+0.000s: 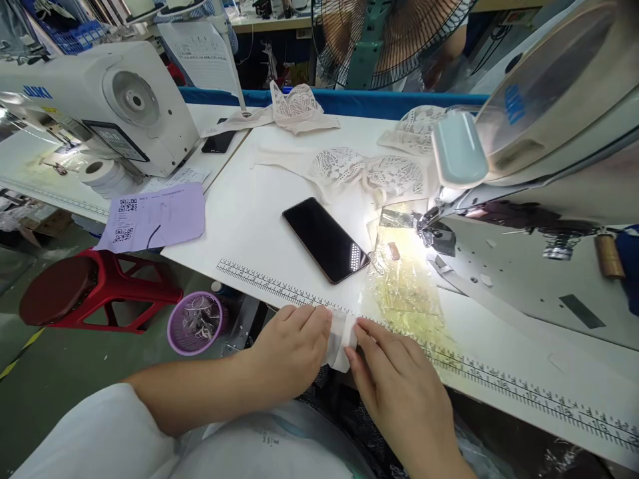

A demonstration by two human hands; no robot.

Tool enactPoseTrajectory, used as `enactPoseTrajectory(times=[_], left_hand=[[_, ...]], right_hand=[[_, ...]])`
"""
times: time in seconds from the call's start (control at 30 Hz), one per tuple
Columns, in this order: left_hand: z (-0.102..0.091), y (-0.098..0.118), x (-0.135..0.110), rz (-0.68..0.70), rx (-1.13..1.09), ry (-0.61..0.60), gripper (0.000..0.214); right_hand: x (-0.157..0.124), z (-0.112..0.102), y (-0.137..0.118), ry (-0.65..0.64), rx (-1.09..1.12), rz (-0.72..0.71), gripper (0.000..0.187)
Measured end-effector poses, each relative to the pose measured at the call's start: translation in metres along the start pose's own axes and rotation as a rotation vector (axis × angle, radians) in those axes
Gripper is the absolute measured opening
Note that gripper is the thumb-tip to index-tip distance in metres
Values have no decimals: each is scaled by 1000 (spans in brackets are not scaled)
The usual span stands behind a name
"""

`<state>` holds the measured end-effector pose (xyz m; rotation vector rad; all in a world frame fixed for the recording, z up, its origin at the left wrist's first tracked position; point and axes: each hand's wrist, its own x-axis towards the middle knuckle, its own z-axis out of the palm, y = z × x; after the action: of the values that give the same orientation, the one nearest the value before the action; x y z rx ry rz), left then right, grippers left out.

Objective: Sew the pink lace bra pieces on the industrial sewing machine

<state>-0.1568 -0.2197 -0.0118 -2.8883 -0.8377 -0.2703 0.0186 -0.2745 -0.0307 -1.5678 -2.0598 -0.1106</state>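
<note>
My left hand [294, 346] and my right hand [394, 379] meet at the table's front edge, fingers pinched on a small white fabric strip [343, 336] that lies over the printed ruler [279, 289]. The strip runs up and right as a white band [479, 299] toward the presser foot [433, 233] of the sewing machine [549, 113]. A black phone [325, 239] lies just beyond my hands.
White lace garment pieces [359, 169] lie further back on the table [249, 219]. A second sewing machine [100, 100] stands at left with a purple paper sheet [154, 216]. A red stool [84, 289] and a purple basket [197, 322] sit on the floor. A fan [384, 40] is behind.
</note>
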Motion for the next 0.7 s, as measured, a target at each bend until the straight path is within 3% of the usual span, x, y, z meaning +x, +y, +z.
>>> enactPoseTrajectory(times=[0.13,0.7], left_hand=[[-1,4,2,2,15,-68,28],[-6,7,7,71,58,-57,27]], right_hand=[[0,0,1,-1,14,4,21],[-7,4,6,43,91,118,20]])
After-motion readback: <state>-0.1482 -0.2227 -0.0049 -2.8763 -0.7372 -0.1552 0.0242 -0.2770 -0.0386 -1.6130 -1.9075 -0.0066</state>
